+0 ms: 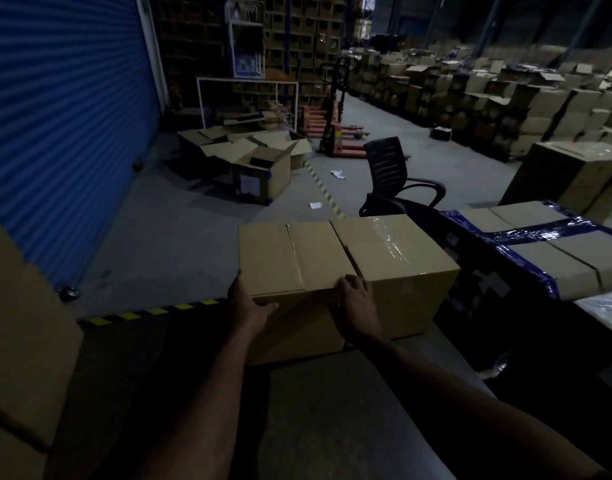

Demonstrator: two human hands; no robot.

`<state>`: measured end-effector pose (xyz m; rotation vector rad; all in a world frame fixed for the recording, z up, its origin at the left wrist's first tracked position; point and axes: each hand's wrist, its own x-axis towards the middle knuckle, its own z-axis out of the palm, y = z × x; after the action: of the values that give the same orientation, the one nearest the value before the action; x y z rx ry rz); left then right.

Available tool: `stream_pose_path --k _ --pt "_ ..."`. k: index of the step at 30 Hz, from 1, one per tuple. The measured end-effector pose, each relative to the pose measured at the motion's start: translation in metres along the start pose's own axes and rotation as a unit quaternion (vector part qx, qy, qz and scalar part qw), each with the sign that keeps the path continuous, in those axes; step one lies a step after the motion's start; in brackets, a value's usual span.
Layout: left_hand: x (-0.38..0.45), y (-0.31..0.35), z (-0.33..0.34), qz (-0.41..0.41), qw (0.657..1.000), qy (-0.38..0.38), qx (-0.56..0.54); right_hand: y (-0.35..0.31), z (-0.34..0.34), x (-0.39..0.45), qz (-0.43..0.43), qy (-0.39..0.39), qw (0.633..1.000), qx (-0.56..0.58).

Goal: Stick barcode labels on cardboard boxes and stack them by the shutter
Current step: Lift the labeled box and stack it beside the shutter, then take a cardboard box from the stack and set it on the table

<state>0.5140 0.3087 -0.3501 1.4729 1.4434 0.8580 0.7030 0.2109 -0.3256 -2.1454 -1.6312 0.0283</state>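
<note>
Both hands grip the left cardboard box [297, 268] at the tabletop [332, 410] far edge: left hand [250, 301] wraps its near-left corner, right hand [354, 303] curls on its top edge. No label seen. Probably the lifting step; next, carry to the shutter [62, 116].

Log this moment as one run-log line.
stage: handling box | left hand: grips near-left corner of cardboard box | right hand: fingers curled over its near top edge | blue shutter: left

The frame's left edge cuts off a cardboard stack [23, 341]; distant shelving [297, 39] is blurred.
</note>
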Motion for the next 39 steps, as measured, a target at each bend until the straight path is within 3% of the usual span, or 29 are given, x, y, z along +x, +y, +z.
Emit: stream_pose_path --k 6,11,19,21,25,29,39 --pt "0.005 0.001 -0.031 0.001 0.998 -0.062 -0.013 -0.015 -0.006 -0.003 -0.017 -0.009 1.0 0.016" --pt "-0.022 0.019 -0.059 0.063 0.991 0.112 -0.045 -0.062 -0.01 -0.017 -0.059 0.0 0.995 0.078" --pt "-0.106 0.064 -0.133 0.2 0.916 0.348 0.012 -0.166 -0.037 -0.059 -0.197 -0.016 0.956 0.218" --pt "-0.127 0.07 -0.156 0.216 0.893 0.391 0.061 -0.195 -0.042 -0.072 -0.234 -0.023 0.941 0.244" --pt "-0.16 0.08 -0.209 0.246 0.862 0.402 0.189 -0.249 -0.048 -0.097 -0.277 -0.031 0.915 0.293" --pt "-0.187 0.082 -0.273 0.203 0.86 0.423 0.201 -0.298 -0.059 -0.116 -0.288 -0.064 0.894 0.337" --pt "-0.224 0.048 -0.398 0.094 0.842 0.526 0.079 -0.401 -0.071 -0.119 -0.277 -0.083 0.884 0.368"
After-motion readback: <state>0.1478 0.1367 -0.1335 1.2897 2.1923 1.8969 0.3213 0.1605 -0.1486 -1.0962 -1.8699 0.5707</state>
